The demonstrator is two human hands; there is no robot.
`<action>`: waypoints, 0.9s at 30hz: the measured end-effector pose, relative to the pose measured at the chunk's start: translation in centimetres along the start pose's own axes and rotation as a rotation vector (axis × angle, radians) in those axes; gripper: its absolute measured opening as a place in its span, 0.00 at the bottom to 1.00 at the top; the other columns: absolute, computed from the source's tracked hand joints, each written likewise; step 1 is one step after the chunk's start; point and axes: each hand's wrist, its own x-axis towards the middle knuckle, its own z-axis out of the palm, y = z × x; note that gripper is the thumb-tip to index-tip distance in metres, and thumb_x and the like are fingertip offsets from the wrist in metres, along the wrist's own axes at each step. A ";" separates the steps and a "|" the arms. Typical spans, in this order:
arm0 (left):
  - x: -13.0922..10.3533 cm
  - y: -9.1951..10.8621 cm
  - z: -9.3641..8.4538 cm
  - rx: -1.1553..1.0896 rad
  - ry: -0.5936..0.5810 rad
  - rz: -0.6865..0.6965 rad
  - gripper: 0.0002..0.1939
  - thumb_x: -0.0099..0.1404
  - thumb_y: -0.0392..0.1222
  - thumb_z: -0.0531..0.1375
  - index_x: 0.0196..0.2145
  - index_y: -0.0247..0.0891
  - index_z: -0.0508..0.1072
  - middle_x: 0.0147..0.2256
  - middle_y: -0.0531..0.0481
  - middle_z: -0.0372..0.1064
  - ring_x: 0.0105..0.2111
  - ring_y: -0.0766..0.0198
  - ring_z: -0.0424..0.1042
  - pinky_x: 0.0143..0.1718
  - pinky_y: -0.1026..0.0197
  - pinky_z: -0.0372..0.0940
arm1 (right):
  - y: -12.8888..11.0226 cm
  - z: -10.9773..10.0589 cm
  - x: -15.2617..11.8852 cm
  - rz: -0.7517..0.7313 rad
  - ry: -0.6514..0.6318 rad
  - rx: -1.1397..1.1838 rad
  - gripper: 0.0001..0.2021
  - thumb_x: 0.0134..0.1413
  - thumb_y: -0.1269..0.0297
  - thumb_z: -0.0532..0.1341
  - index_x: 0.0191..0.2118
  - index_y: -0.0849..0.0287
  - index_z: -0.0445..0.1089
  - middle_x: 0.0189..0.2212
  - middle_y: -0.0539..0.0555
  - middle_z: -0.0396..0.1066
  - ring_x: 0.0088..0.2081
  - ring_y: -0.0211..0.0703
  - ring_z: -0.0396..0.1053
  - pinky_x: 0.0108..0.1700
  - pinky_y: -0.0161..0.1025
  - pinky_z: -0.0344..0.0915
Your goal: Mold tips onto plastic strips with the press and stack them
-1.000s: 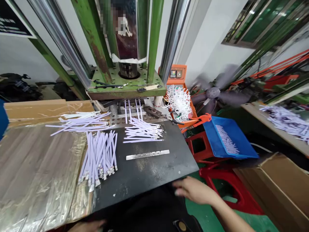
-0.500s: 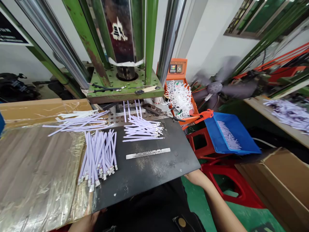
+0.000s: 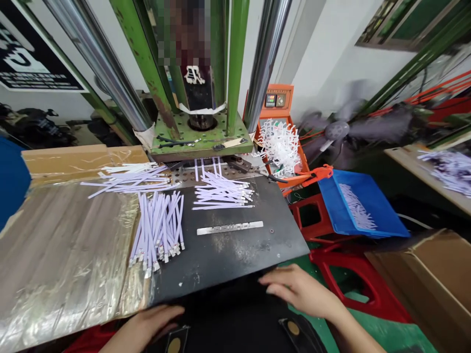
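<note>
Left hand (image 3: 156, 321): grip released, at bench (image 3: 228, 260) front!
Right hand (image 3: 300, 291): released too!
Metal strip (image 3: 230, 228): on bench!

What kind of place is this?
It looks like a factory workshop: there's a big green press machine, piles of matching pale purple strips, and a blue bin with more strips inside.

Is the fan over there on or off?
On, it looks like: the fan's blades are smeared into a see-through blur, as if spinning, while the blue bin near it looks sharp.
</note>
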 end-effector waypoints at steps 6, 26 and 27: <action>11.6 7.2 -2.3 0.414 -0.041 -0.084 0.22 0.70 0.42 0.55 0.61 0.39 0.66 0.60 0.38 0.62 0.41 0.52 0.78 0.36 0.54 0.75 | 0.3 -2.6 6.6 -0.108 0.578 -0.469 0.15 0.68 0.59 0.56 0.51 0.64 0.71 0.45 0.65 0.70 0.47 0.59 0.66 0.49 0.54 0.66; 4.9 0.5 -7.9 0.471 0.309 0.135 0.15 0.71 0.39 0.51 0.45 0.42 0.77 0.43 0.42 0.66 0.34 0.62 0.72 0.34 0.62 0.70 | -12.4 2.7 23.4 0.003 -0.047 -0.232 0.25 0.63 0.48 0.60 0.53 0.65 0.62 0.38 0.66 0.74 0.38 0.58 0.73 0.38 0.47 0.68; 4.9 0.2 -7.7 0.457 0.339 0.173 0.15 0.71 0.37 0.51 0.43 0.41 0.78 0.42 0.42 0.66 0.33 0.65 0.71 0.33 0.63 0.70 | -12.9 3.2 24.0 -0.002 -0.055 -0.233 0.27 0.61 0.52 0.62 0.56 0.66 0.58 0.40 0.67 0.74 0.39 0.59 0.73 0.39 0.48 0.68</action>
